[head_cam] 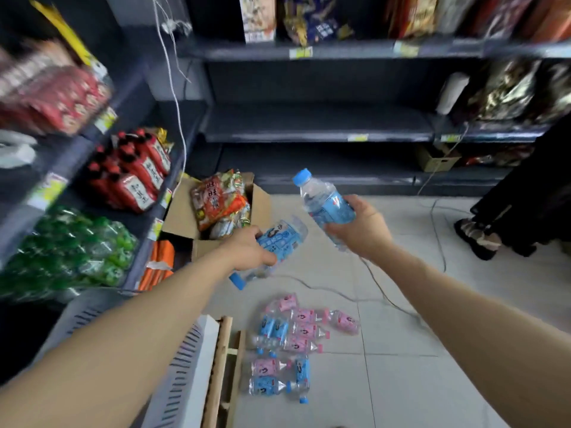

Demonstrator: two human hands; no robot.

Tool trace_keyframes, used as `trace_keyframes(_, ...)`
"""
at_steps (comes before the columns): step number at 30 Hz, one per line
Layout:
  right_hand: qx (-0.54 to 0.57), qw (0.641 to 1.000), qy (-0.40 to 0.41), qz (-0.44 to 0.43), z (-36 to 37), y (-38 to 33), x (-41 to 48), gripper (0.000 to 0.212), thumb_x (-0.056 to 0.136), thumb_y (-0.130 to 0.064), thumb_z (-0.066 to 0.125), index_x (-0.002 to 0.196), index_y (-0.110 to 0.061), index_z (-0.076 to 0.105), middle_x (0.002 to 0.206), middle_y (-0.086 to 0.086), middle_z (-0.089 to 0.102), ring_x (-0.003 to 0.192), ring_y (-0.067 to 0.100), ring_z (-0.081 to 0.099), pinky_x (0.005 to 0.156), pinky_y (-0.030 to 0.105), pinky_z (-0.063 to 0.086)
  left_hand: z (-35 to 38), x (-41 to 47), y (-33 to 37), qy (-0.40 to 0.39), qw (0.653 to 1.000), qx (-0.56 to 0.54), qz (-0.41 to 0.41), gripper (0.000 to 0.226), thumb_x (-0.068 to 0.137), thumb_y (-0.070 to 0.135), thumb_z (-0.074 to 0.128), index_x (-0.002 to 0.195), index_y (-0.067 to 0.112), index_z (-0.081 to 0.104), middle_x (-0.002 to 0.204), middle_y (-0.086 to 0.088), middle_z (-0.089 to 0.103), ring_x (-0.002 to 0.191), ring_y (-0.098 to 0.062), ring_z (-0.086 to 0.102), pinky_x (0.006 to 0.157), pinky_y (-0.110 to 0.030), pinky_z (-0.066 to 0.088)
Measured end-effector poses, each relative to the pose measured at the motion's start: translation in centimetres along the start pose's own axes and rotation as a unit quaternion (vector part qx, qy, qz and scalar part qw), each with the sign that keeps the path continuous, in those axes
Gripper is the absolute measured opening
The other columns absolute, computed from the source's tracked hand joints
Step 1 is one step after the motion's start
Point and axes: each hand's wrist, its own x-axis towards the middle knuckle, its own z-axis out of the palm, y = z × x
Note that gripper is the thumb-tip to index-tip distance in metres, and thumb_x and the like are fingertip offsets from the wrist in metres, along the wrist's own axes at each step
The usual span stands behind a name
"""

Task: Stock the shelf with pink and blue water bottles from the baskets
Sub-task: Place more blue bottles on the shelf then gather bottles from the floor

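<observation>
Retail shop aisle. Dark metal shelves (318, 135) with price tags (357, 138) carry packaged snacks (52, 97) and bottled drinks (133, 171). Cardboard stock box (185, 217) on tiled floor (401, 381).

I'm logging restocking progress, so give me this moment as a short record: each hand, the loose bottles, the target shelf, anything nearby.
left hand: grips a blue bottle, cap pointing down towards the floor
right hand: grips a second blue bottle, cap up
floor: pink and blue bottles lying loose on the tiles
middle shelf: bare in this stretch, no water bottles on it yet
nearby: cardboard box of snack packs, on the floor beyond the left hand
</observation>
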Motion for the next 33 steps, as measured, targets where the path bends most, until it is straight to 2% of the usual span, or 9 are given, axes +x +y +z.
trace_keyframes(5,0.076,0.995,-0.018,-0.062,-3.9,-10.6,-3.2,0.051,0.071,-0.027,0.075,0.116,-0.019,0.053,0.108,0.004,0.062,0.093,0.023,0.062,0.077,0.035,0.055,-10.7,-7.9,1.7,0.089,0.995,0.033,0.017,0.049,0.063,0.021,0.080,0.105,0.017,0.056,0.101,-0.007,0.066,0.077,-0.022,0.059,0.074,-0.033,0.053)
trace_keyframes(10,0.158,0.977,-0.123,-0.072,-4.3,-18.6,-6.0,0.042,0.074,-0.019,0.073,0.110,-0.011,0.051,0.100,0.006,0.063,0.075,0.016,0.063,0.054,0.026,0.049,-17.6,-16.9,2.4,0.139,0.944,0.298,0.026,0.063,0.061,0.036,0.080,0.112,0.010,0.053,0.112,-0.007,0.053,0.097,-0.028,0.058,0.080,-0.035,0.050)
trace_keyframes(12,0.199,0.961,-0.178,-0.067,-3.9,-21.0,-7.1,0.049,0.073,-0.018,0.075,0.115,-0.008,0.051,0.102,0.009,0.065,0.075,0.018,0.066,0.056,0.027,0.053,-19.3,-20.5,2.2,0.146,0.924,0.353,0.008,0.058,0.063,0.036,0.079,0.109,0.010,0.052,0.110,-0.006,0.048,0.093,-0.026,0.058,0.077,-0.037,0.050)
trace_keyframes(14,0.238,0.938,-0.243,-0.062,-3.5,-23.1,-8.3,0.047,0.075,-0.016,0.074,0.117,-0.008,0.053,0.103,0.013,0.067,0.083,0.026,0.070,0.070,0.039,0.059,-20.5,-24.0,1.8,0.157,0.915,0.372,-0.018,0.053,0.064,0.032,0.078,0.107,0.012,0.051,0.107,-0.003,0.045,0.084,-0.022,0.054,0.069,-0.035,0.048)
trace_keyframes(17,0.273,0.901,-0.327,-0.081,-2.9,-25.8,-10.4,0.033,0.080,-0.012,0.068,0.110,-0.006,0.055,0.103,0.017,0.068,0.090,0.032,0.069,0.083,0.047,0.056,-21.6,-28.8,1.0,0.167,0.909,0.377,-0.055,0.057,0.064,0.028,0.078,0.112,0.016,0.051,0.102,0.001,0.041,0.081,-0.016,0.048,0.064,-0.031,0.043)
trace_keyframes(23,0.344,0.797,-0.492,-0.069,-0.8,-30.6,-14.8,0.023,0.091,-0.016,0.051,0.112,-0.007,0.057,0.093,0.014,0.067,0.079,0.026,0.066,0.068,0.039,0.055,-21.6,-37.2,-1.6,0.195,0.886,0.403,-0.121,0.057,0.069,0.029,0.073,0.119,0.027,0.047,0.103,0.003,0.044,0.090,-0.017,0.052,0.073,-0.031,0.041)
trace_keyframes(27,0.325,0.742,-0.579,-0.088,1.9,-33.4,-19.0,0.033,0.086,-0.034,0.061,0.110,-0.011,0.059,0.092,0.012,0.067,0.079,0.025,0.065,0.070,0.038,0.054,-21.1,-42.7,-3.3,0.220,0.870,0.398,-0.189,0.057,0.074,0.026,0.067,0.126,0.031,0.043,0.116,0.001,0.050,0.105,-0.021,0.054,0.091,-0.037,0.033)
trace_keyframes(30,0.293,0.714,-0.624,-0.119,4.4,-36.1,-22.6,0.046,0.071,-0.033,0.071,0.108,-0.009,0.059,0.089,0.013,0.068,0.076,0.026,0.066,0.071,0.040,0.056,-20.9,-47.4,-4.9,0.237,0.857,0.392,-0.236,0.059,0.075,0.028,0.066,0.127,0.034,0.041,0.117,0.004,0.050,0.106,-0.020,0.054,0.093,-0.038,0.030)
trace_keyframes(33,0.266,0.691,-0.657,-0.146,6.7,-39.0,-26.9,0.045,0.069,-0.028,0.072,0.108,-0.010,0.060,0.088,0.013,0.070,0.075,0.026,0.068,0.072,0.042,0.056,-20.7,-52.5,-7.1,0.245,0.841,0.386,-0.289,0.062,0.076,0.032,0.067,0.131,0.035,0.039,0.121,0.004,0.049,0.108,-0.021,0.053,0.093,-0.039,0.031)
